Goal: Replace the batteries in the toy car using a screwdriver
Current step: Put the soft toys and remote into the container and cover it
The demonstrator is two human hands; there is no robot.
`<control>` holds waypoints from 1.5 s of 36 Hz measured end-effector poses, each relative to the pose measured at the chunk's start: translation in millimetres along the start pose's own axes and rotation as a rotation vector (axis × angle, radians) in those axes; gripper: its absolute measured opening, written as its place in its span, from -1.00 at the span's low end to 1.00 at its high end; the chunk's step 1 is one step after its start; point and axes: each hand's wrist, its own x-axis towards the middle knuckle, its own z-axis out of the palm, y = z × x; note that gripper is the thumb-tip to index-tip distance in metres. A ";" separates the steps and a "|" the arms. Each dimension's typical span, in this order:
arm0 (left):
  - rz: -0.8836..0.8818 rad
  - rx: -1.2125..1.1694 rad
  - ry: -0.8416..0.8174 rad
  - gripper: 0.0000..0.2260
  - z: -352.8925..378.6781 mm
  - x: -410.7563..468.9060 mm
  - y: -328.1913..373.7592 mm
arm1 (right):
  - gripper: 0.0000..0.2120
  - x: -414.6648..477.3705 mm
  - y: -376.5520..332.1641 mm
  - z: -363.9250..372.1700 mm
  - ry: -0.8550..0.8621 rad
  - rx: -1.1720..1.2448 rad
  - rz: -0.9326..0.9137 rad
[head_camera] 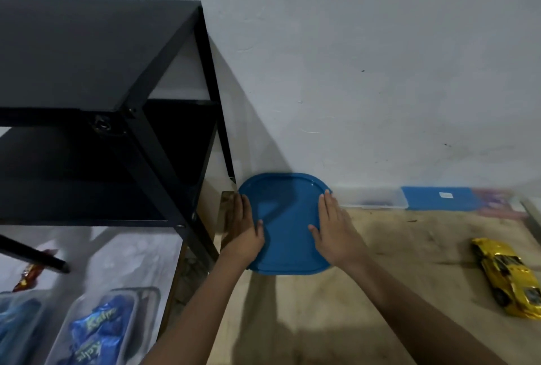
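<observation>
- Yellow shiny plastic toy car (508, 279) lies on the pale wooden desk (395, 277), close to the right border of the view and well apart from both hands.
- Blue plastic lid with rounded corners (288, 218) lies against the white wall (351, 72), just beside the leg of the black metal shelf rack (216, 118).
- Left hand (246, 227) rests along the lid's left edge and the right hand (332, 230) on its right edge. The fingers (328, 203) are straight and flat, grasping nothing.
- Bare wood stretches between lid and car.

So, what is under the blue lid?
The lid covers it completely. The left hand lies along its left edge, and the right hand lies flat on top. What lies below the lid cannot be seen.
</observation>
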 end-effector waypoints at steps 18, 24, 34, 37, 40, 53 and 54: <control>0.199 0.253 -0.022 -0.38 9.6 39.2 -6.3 | -0.05 53.0 8.2 17.7 -0.023 -0.111 -0.033; 0.199 0.263 -0.050 -0.38 6.9 39.0 -4.9 | -0.09 58.2 4.8 4.4 -0.057 -0.124 -0.080; 0.195 0.350 -0.232 -0.43 -8.9 46.2 18.1 | -0.09 67.4 -9.2 -13.6 -0.217 -0.127 -0.112; 0.167 0.362 -0.331 -0.41 -16.3 52.3 22.6 | 0.00 71.5 -7.7 -17.4 -0.268 -0.101 -0.086; 0.160 0.348 -0.356 -0.40 -19.8 52.9 24.2 | 0.04 71.9 -4.8 -24.1 -0.295 -0.070 -0.088; 0.013 0.183 0.012 -0.37 12.0 3.4 0.5 | -0.03 14.3 3.7 23.6 0.061 -0.014 0.023; 0.009 0.177 0.039 -0.37 14.0 1.5 -0.3 | 0.06 14.2 5.1 28.7 0.084 -0.017 0.018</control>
